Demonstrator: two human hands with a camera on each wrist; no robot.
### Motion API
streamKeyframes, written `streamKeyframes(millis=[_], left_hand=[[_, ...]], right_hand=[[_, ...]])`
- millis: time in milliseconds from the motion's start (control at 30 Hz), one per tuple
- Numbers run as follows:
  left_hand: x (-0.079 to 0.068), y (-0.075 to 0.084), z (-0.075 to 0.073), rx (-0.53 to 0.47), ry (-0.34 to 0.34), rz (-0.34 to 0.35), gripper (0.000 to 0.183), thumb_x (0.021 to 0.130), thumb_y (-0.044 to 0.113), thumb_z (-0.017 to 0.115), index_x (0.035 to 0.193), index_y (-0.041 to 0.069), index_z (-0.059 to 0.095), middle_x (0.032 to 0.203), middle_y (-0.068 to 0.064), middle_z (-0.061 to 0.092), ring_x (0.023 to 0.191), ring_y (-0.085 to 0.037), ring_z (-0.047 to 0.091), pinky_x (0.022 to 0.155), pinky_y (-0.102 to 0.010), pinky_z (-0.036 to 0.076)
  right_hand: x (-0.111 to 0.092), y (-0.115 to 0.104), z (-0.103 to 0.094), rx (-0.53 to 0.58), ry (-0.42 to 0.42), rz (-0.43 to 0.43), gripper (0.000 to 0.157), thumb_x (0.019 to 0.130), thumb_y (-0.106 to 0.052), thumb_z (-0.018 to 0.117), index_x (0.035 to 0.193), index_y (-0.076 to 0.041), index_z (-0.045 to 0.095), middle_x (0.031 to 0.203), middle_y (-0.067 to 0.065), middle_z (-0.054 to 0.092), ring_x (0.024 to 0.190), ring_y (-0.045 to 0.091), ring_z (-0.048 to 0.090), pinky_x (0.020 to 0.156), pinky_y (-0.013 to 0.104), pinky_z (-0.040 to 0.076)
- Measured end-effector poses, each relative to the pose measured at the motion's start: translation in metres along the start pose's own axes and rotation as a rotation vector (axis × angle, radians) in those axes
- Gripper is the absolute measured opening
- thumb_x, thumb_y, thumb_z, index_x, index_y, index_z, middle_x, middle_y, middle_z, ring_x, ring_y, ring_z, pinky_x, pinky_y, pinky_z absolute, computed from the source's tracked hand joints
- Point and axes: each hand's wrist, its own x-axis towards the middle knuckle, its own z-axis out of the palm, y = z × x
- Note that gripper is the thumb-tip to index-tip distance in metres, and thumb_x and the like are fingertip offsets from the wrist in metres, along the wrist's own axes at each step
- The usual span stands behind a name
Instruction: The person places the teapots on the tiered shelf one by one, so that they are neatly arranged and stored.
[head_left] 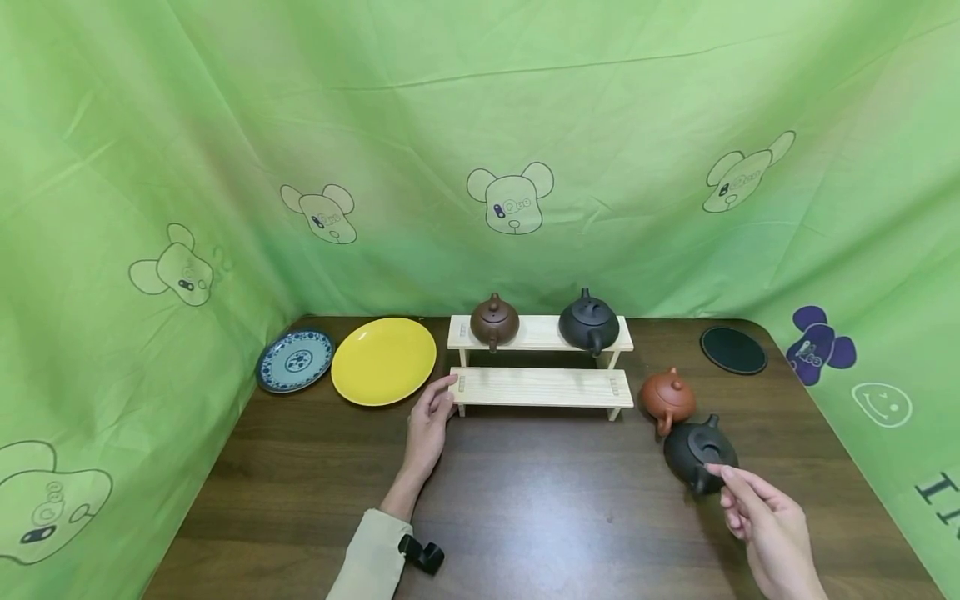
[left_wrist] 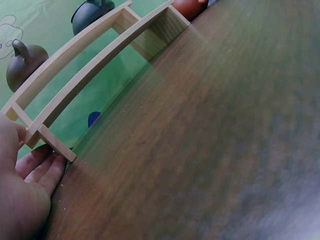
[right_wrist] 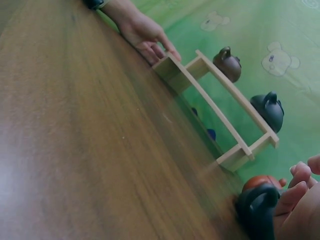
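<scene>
My left hand point(head_left: 427, 429) rests its fingers against the left end of a two-tier wooden shelf point(head_left: 540, 387), touching the lower board and its leg. On the upper tier stand a brown teapot point(head_left: 495, 320) and a black teapot point(head_left: 588, 323). At the right, my right hand point(head_left: 765, 521) pinches another black teapot point(head_left: 686, 450) near its handle, with thumb and forefinger. From the right wrist view, that pot's looped handle point(right_wrist: 264, 194) shows beside my curled fingers. An orange-red clay teapot point(head_left: 667, 397) sits just behind it. Whether the held pot touches the table cannot be told.
Left of the shelf lie a yellow plate point(head_left: 384, 362) and a blue patterned plate point(head_left: 296, 361). A dark round coaster point(head_left: 733, 350) lies at the back right of the brown wooden table point(head_left: 525, 500). Green printed cloth point(head_left: 420, 125) hangs around the back and sides.
</scene>
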Motion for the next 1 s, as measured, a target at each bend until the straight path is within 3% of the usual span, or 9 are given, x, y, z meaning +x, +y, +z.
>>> streamKeyframes(millis=[233, 433, 733, 1000], left_hand=[[0.001, -0.002, 0.000, 0.002, -0.002, 0.018, 0.029, 0.115, 0.019, 0.063, 0.141, 0.026, 0.074, 0.122, -0.007, 0.081, 0.123, -0.020, 0.071, 0.108, -0.031, 0.059], [0.001, -0.005, -0.001, 0.010, -0.003, 0.040, 0.029, 0.115, 0.023, 0.064, 0.141, 0.026, 0.074, 0.121, -0.008, 0.081, 0.121, -0.018, 0.071, 0.106, -0.030, 0.059], [0.001, -0.003, -0.001, -0.004, 0.000, 0.004, 0.030, 0.115, 0.018, 0.062, 0.140, 0.029, 0.075, 0.119, -0.007, 0.081, 0.122, -0.020, 0.070, 0.109, -0.033, 0.059], [0.003, -0.008, -0.001, -0.001, -0.001, 0.030, 0.029, 0.114, 0.024, 0.064, 0.141, 0.026, 0.074, 0.114, -0.008, 0.080, 0.119, -0.018, 0.070, 0.107, -0.032, 0.060]], right_hand=[[-0.003, 0.004, -0.010, -0.069, 0.036, 0.096, 0.032, 0.115, -0.010, 0.060, 0.106, -0.019, 0.089, 0.076, -0.007, 0.061, 0.062, 0.003, 0.052, 0.052, 0.037, 0.023], [-0.004, 0.005, -0.015, -0.131, 0.071, 0.185, 0.029, 0.113, -0.013, 0.066, 0.099, -0.023, 0.090, 0.075, -0.008, 0.063, 0.060, 0.003, 0.053, 0.048, 0.020, 0.043], [-0.002, 0.007, -0.016, -0.200, 0.067, 0.234, 0.029, 0.111, -0.014, 0.069, 0.092, -0.028, 0.087, 0.073, -0.008, 0.064, 0.058, 0.003, 0.052, 0.047, 0.018, 0.041], [-0.001, 0.012, -0.007, -0.227, -0.002, 0.273, 0.031, 0.114, -0.013, 0.063, 0.096, -0.029, 0.082, 0.077, -0.005, 0.067, 0.061, 0.006, 0.054, 0.051, 0.020, 0.044]])
